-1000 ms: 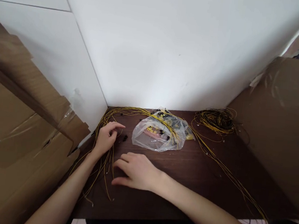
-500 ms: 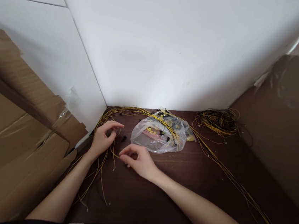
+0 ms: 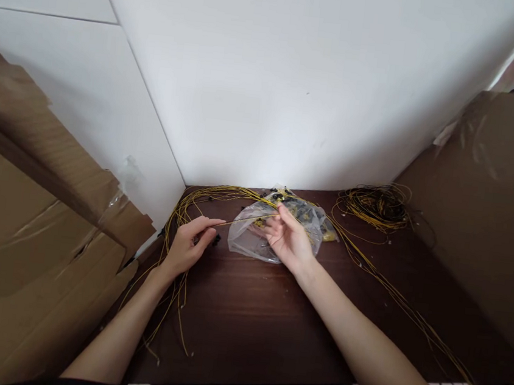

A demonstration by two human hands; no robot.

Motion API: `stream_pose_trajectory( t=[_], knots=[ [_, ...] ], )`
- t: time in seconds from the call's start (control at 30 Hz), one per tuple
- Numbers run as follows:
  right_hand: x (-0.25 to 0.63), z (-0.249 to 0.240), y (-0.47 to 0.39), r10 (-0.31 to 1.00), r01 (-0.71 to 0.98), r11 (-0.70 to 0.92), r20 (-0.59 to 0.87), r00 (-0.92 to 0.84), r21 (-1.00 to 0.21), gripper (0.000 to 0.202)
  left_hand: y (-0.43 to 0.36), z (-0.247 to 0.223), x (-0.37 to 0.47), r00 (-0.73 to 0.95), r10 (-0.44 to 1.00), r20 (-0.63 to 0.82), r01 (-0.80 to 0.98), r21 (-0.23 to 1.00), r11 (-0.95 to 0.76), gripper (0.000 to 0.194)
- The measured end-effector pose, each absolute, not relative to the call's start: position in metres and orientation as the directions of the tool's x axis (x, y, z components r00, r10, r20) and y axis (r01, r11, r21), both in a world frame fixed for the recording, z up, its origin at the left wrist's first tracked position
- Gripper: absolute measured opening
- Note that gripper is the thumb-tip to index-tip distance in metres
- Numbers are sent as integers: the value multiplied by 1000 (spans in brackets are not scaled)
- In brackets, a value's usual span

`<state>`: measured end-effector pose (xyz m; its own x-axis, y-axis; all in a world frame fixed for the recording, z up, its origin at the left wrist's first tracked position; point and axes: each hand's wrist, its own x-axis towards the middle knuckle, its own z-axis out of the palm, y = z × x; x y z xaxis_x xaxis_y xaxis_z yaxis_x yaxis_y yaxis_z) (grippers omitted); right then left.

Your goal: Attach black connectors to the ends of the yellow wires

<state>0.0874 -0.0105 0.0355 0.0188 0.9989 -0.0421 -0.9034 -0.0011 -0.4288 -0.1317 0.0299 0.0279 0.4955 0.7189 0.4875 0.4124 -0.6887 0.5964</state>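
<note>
My left hand (image 3: pixel 190 247) pinches a thin yellow wire (image 3: pixel 247 218) between thumb and fingers. The wire runs to the right toward my right hand (image 3: pixel 289 239), which is over a clear plastic bag (image 3: pixel 252 241) with its palm partly turned up. Its thumb and index finger are at the wire bundle, and its other fingers are loosely curled. Yellow wires (image 3: pixel 192 201) arch from the left side of the table to the bag, with loose ends hanging below my left hand. Small black parts (image 3: pixel 216 239) lie beside my left fingertips. Yellow and black pieces show inside the bag.
A coil of yellow and black wire (image 3: pixel 377 206) lies at the back right of the dark table (image 3: pixel 252 321). More wires (image 3: pixel 404 300) run to the front right edge. Cardboard (image 3: pixel 43 219) stands at the left, another cardboard panel (image 3: pixel 489 211) at the right, and a white wall (image 3: pixel 268 83) behind.
My right hand has moved up and right from the table onto the bag and turned its palm upward. A wire now stretches between both hands. My left hand has shifted slightly right.
</note>
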Motion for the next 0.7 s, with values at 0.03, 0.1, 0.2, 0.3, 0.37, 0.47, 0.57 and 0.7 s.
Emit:
stream_pose_trajectory(
  t=[0.03,0.1,0.2,0.3,0.37,0.47,0.57,0.7],
  knots=[
    [93,37,-9,999,-928,-7,-39,8,-372,7,30,27,-131,479,724,496,424,591,-686,26],
    [103,40,-7,999,-955,25,-32,36,-295,7,31,26,-130,463,722,514,442,572,-691,24],
    [112,41,-5,989,-952,114,-60,136,-283,9,33,22,-129,463,701,543,441,545,-713,22],
    [113,40,-4,982,-934,137,-82,173,-329,9,34,19,-128,482,665,570,428,509,-747,19],
    [108,38,-5,984,-918,119,-79,160,-378,9,34,17,-128,505,642,577,431,476,-767,19],
    [97,34,-8,995,-883,50,-55,85,-468,11,36,15,-130,555,607,569,433,425,-795,20],
    [86,28,-11,1000,-784,-8,12,-20,-620,9,37,13,-131,612,572,546,419,389,-821,22],
    [70,21,-19,992,-219,121,126,-6,-968,5,38,11,-131,653,543,528,401,367,-839,23]
  ],
)
